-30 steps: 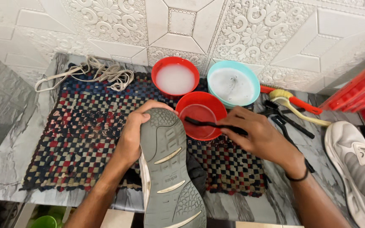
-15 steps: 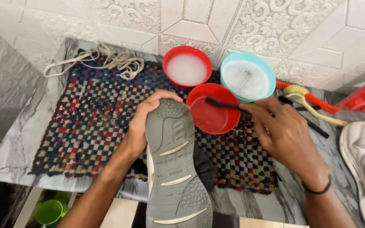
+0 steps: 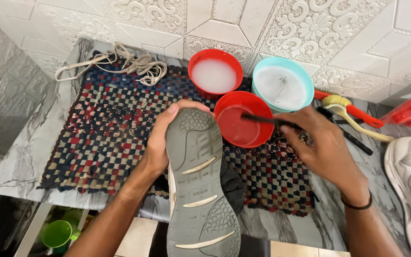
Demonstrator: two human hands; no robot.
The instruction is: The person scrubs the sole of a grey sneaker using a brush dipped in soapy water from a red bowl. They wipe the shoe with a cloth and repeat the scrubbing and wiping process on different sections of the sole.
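left hand (image 3: 160,145) clamped on upturned grey sneaker (image 3: 198,183), right hand (image 3: 322,145) pinching black brush (image 3: 267,120) over red bowl (image 3: 242,124); best to wet bristles fully, sole steady.

head view | worn on head | looks steeply down, close over the woven mat (image 3: 96,143) | single view

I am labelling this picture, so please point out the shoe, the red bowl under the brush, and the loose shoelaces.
shoe (image 3: 200,185), head view, on the grey sole facing up.
red bowl (image 3: 236,128), head view, on its inside.
shoelaces (image 3: 134,64), head view, on the tangled heap at the mat's far edge.
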